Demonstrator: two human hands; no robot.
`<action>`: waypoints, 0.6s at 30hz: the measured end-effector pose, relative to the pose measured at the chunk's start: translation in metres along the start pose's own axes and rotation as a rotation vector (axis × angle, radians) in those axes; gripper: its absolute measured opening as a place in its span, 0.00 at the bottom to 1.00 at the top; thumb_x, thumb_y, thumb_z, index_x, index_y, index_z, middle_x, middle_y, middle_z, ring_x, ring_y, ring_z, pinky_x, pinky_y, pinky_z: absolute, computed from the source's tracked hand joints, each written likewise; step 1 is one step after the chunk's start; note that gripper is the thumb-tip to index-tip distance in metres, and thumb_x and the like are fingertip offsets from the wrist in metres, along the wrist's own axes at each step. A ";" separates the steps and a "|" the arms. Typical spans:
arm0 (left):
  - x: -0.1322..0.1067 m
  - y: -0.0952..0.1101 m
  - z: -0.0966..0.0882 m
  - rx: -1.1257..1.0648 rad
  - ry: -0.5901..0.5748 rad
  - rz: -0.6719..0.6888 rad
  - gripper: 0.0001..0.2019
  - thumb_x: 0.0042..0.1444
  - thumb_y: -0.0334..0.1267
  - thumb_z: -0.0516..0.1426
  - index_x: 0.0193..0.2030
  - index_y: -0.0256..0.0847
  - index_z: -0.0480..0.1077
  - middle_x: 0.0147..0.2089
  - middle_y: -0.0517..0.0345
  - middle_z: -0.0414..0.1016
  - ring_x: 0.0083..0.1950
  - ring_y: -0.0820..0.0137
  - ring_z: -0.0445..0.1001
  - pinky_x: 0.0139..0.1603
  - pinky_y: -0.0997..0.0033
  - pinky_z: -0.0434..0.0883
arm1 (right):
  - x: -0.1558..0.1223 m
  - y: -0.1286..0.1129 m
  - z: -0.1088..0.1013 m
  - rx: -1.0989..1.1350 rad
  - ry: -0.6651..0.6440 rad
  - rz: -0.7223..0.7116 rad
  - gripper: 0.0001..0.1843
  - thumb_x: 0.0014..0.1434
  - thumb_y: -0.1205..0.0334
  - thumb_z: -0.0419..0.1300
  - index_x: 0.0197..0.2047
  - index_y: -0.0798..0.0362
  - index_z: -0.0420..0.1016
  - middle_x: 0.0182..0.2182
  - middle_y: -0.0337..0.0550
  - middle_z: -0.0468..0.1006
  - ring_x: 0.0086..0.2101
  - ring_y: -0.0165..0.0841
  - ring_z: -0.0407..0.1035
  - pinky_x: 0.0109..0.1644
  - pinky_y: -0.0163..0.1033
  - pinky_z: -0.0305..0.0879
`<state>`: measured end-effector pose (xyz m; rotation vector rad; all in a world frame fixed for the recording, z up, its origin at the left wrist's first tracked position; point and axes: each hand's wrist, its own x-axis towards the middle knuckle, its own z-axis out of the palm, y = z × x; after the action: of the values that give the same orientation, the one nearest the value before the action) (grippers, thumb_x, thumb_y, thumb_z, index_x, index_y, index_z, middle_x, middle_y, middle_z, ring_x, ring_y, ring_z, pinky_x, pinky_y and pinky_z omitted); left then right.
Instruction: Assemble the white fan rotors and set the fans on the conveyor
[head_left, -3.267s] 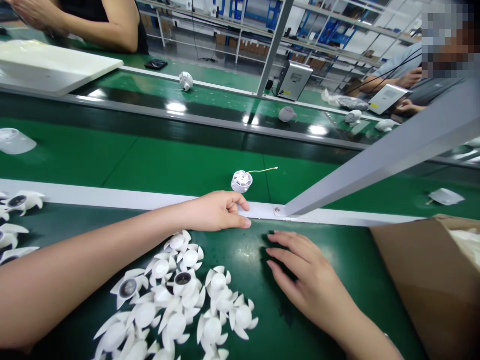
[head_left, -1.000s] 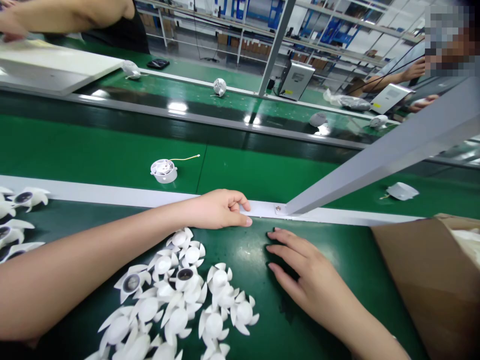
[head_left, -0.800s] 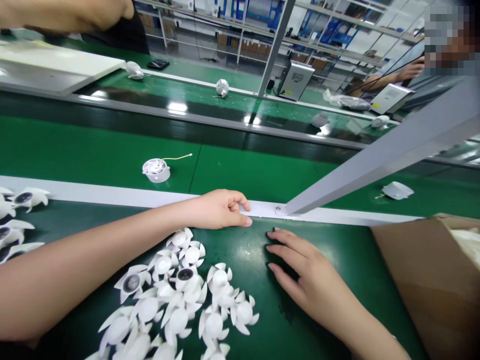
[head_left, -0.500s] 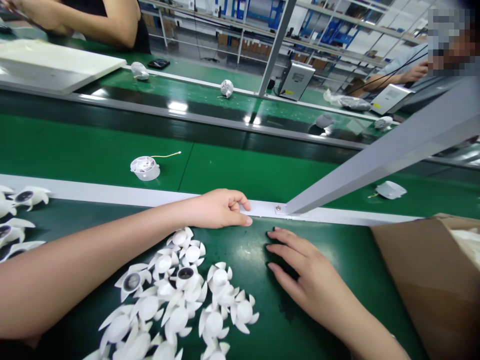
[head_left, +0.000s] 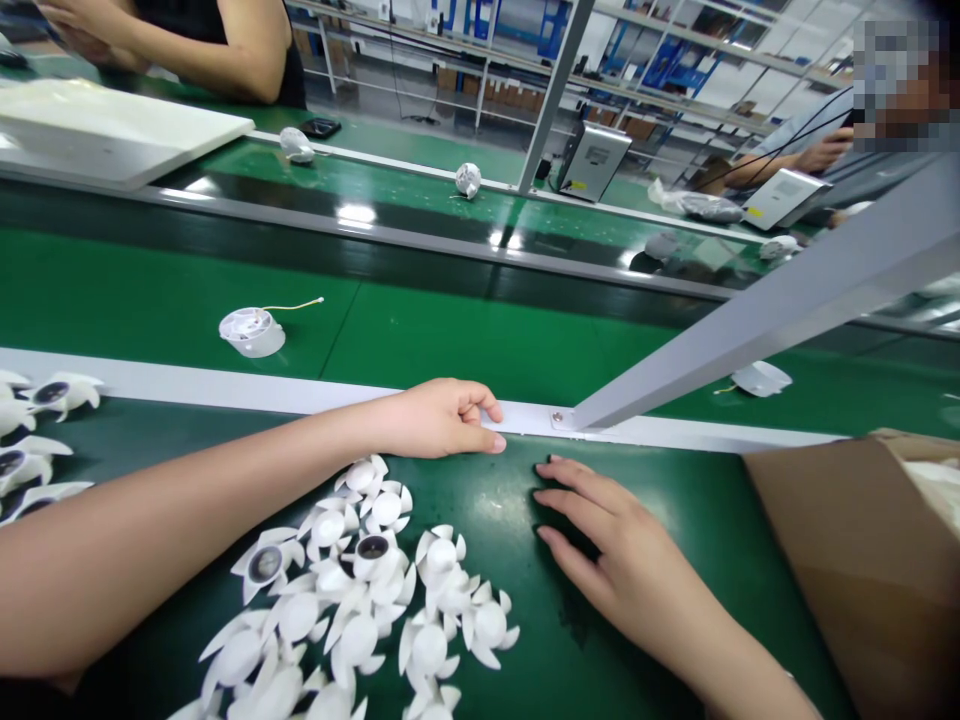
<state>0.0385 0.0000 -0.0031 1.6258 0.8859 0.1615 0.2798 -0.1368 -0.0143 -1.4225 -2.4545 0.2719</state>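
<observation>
My left hand [head_left: 446, 418] rests on the white rail [head_left: 525, 415]. Its fingers are loosely bent, with the thumb apart from them and nothing held. On the green table to the right, my right hand [head_left: 600, 530] lies with fingers spread, also holding nothing. Many white fan blades [head_left: 356, 635] are heaped below my left forearm, some showing a dark round hub. More fan blades [head_left: 56, 393] sit at the left edge. Beyond the rail, a white round fan housing [head_left: 253, 333] with a thin yellowish wire lies on the green conveyor belt [head_left: 420, 335].
A slanted grey post [head_left: 712, 310] rises from the rail, right of my left hand. An open cardboard box [head_left: 847, 540] stands at right. Another white housing [head_left: 762, 378] lies behind the post. Across the line, two people work near a white board [head_left: 112, 125].
The white housings on the near belt have shifted left. Those on the far belt have shifted right. Both my hands stay in place.
</observation>
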 end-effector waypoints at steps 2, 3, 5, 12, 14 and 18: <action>0.000 -0.001 0.000 0.002 -0.004 0.003 0.22 0.53 0.52 0.63 0.49 0.40 0.69 0.28 0.68 0.64 0.24 0.78 0.60 0.25 0.76 0.58 | 0.000 0.000 0.000 -0.002 -0.001 -0.003 0.13 0.65 0.65 0.56 0.50 0.51 0.76 0.57 0.51 0.74 0.58 0.44 0.69 0.57 0.54 0.73; 0.000 -0.001 0.000 0.001 -0.005 0.003 0.22 0.53 0.52 0.63 0.49 0.40 0.69 0.28 0.68 0.64 0.24 0.78 0.60 0.25 0.76 0.58 | 0.000 0.000 0.000 -0.002 -0.002 -0.006 0.13 0.65 0.65 0.56 0.50 0.52 0.76 0.57 0.51 0.74 0.58 0.44 0.69 0.57 0.54 0.73; 0.000 -0.001 0.000 -0.001 -0.005 0.001 0.22 0.53 0.52 0.63 0.49 0.40 0.69 0.28 0.68 0.64 0.24 0.78 0.60 0.25 0.76 0.58 | 0.001 0.000 0.000 0.002 -0.003 -0.009 0.12 0.65 0.65 0.56 0.50 0.52 0.76 0.57 0.51 0.74 0.58 0.43 0.69 0.57 0.54 0.73; -0.001 -0.001 0.000 0.007 0.004 0.006 0.23 0.53 0.52 0.63 0.50 0.40 0.69 0.29 0.68 0.65 0.25 0.78 0.60 0.26 0.76 0.58 | 0.000 0.000 0.001 0.004 -0.008 -0.007 0.13 0.65 0.66 0.55 0.51 0.51 0.75 0.57 0.51 0.74 0.58 0.43 0.68 0.58 0.54 0.72; -0.001 -0.001 -0.001 0.008 0.005 0.005 0.23 0.53 0.52 0.63 0.50 0.40 0.69 0.29 0.68 0.65 0.25 0.77 0.61 0.26 0.76 0.59 | 0.000 0.000 0.001 0.005 -0.008 -0.002 0.12 0.65 0.66 0.55 0.50 0.51 0.75 0.57 0.51 0.74 0.58 0.43 0.68 0.58 0.53 0.72; -0.001 -0.001 -0.001 0.010 0.002 0.000 0.23 0.52 0.53 0.63 0.50 0.41 0.70 0.29 0.68 0.65 0.25 0.77 0.61 0.26 0.76 0.59 | 0.001 0.000 0.001 0.011 -0.005 0.001 0.12 0.65 0.65 0.56 0.50 0.51 0.76 0.57 0.52 0.74 0.58 0.44 0.69 0.58 0.53 0.73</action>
<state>0.0371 -0.0001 -0.0034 1.6353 0.8899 0.1590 0.2794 -0.1361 -0.0149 -1.4210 -2.4526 0.2895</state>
